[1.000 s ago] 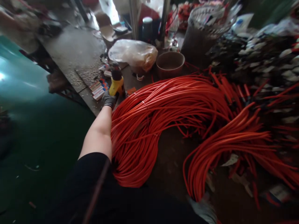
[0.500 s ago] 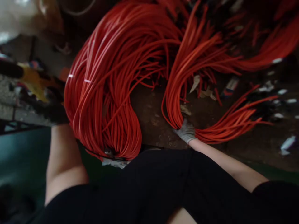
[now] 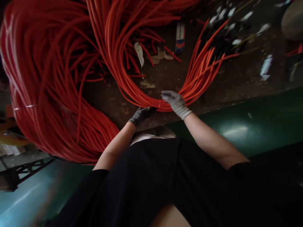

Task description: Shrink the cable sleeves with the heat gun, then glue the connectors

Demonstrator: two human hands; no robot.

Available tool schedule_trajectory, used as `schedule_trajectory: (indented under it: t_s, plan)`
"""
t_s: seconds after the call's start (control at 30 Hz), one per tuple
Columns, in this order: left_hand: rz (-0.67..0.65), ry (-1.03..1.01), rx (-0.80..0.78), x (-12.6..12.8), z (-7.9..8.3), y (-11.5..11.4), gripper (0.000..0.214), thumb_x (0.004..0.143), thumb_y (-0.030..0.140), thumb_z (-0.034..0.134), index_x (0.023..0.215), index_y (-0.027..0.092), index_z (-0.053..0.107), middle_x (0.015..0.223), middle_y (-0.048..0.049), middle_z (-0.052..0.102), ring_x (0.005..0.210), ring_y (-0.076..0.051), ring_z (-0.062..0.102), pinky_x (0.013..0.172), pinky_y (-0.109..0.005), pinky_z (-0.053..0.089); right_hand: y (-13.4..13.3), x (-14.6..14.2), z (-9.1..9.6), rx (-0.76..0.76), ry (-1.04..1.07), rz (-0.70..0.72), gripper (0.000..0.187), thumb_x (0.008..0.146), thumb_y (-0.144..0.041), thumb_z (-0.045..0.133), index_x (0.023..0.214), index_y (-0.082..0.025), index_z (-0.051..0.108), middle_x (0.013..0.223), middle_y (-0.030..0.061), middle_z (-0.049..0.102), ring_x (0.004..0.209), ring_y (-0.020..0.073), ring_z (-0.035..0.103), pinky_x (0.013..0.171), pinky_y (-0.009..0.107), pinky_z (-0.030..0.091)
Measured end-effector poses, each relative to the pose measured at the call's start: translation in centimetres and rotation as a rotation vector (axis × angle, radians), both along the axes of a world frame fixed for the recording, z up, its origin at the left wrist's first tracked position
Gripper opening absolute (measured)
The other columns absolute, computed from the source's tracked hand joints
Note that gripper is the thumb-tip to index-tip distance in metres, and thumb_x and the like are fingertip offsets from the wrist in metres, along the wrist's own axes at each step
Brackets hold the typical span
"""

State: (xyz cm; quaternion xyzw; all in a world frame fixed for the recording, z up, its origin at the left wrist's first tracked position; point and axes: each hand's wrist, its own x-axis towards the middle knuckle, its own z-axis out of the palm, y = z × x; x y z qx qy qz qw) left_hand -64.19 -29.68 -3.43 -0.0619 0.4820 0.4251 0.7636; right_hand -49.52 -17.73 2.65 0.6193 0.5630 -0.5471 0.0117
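Two thick masses of orange-red cable lie on a dark, worn work surface. The larger coil fills the left of the view, bound by a thin white tie. A second bundle curves down into a loop near the surface's front edge. My right hand, in a pale grey glove, closes over that loop. My left hand, in a dark grey glove, sits just beside it, fingertips against the cables. It holds no tool.
Black cable ends with white tags lie at the upper right, with a small printed card and paper scraps on the brown surface. A green painted panel runs below its edge. A blurred yellow object shows at far left.
The view has swung around and now looks straight down. My left hand no longer grips the yellow tool, and both hands are together at the cable loop. My right hand has shifted along the bundle.
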Motion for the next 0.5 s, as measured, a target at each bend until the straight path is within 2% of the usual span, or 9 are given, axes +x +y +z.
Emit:
schedule_trajectory:
  t_s: [0.03,0.1,0.17,0.27,0.33,0.43,0.5]
  plan:
    - [0.053,0.023,-0.033,0.5,0.0,0.3,0.052,0.075,0.026,0.070,0.123,0.017,0.053,0.104,-0.0079,0.071,0.103,-0.019,0.069,0.100,-0.038,0.050,-0.9,1.8,0.0,-0.009,-0.034,-0.077,0.031,0.083,-0.035,0.054,0.102,-0.015,0.070,0.101,0.0071,0.075,0.095,0.0190,0.071,0.090,0.033,0.054]
    - [0.154,0.080,-0.070,1.2,0.5,0.3,0.052,0.073,0.022,0.072,0.121,0.020,0.051,0.101,-0.0054,0.071,0.098,-0.017,0.069,0.095,-0.036,0.052,-3.3,4.9,-0.4,-0.039,-0.086,-0.100,0.023,0.078,-0.033,0.059,0.087,-0.015,0.071,0.087,0.0077,0.075,0.087,0.0219,0.071,0.087,0.037,0.054]
    - [0.179,0.154,-0.063,1.6,1.2,-0.1,0.050,0.070,0.025,0.077,0.114,0.022,0.052,0.094,-0.0033,0.071,0.086,-0.016,0.069,0.084,-0.033,0.054,-5.9,6.5,-1.3,-0.067,-0.089,-0.088,0.022,0.071,-0.027,0.067,0.088,-0.015,0.072,0.091,0.0092,0.076,0.089,0.0239,0.069,0.089,0.039,0.052]
    - [0.146,0.283,-0.040,1.8,2.1,-0.6,0.050,0.065,0.034,0.081,0.104,0.023,0.052,0.085,0.0003,0.069,0.066,-0.011,0.062,0.066,-0.025,0.051,-8.6,5.8,-3.4,-0.075,-0.083,-0.120,0.028,0.074,-0.028,0.064,0.098,-0.016,0.071,0.105,0.0112,0.075,0.095,0.0234,0.066,0.090,0.038,0.050]
    - [0.131,0.356,-0.052,1.9,2.4,-0.6,0.051,0.064,0.034,0.080,0.105,0.024,0.052,0.083,0.0023,0.067,0.062,-0.008,0.057,0.061,-0.022,0.049,-9.3,4.4,-4.7,-0.069,-0.084,-0.147,0.026,0.081,-0.032,0.059,0.098,-0.016,0.070,0.107,0.0110,0.074,0.096,0.0217,0.065,0.090,0.036,0.049]
    - [0.057,0.456,-0.109,3.0,2.3,-1.1,0.057,0.064,0.028,0.079,0.113,0.026,0.049,0.084,0.0046,0.065,0.061,-0.008,0.055,0.061,-0.021,0.050,-9.2,3.4,-5.6,-0.077,-0.070,-0.145,0.022,0.087,-0.031,0.053,0.091,-0.015,0.068,0.097,0.0089,0.073,0.089,0.0179,0.064,0.087,0.036,0.049]
    - [-0.033,0.500,-0.147,4.3,2.1,-1.9,0.056,0.065,0.028,0.079,0.113,0.025,0.050,0.083,0.0038,0.064,0.062,-0.008,0.055,0.062,-0.022,0.050,-8.8,3.6,-5.1,-0.092,-0.021,-0.091,0.022,0.088,-0.029,0.053,0.081,-0.014,0.067,0.084,0.0064,0.072,0.079,0.0166,0.062,0.081,0.033,0.048]
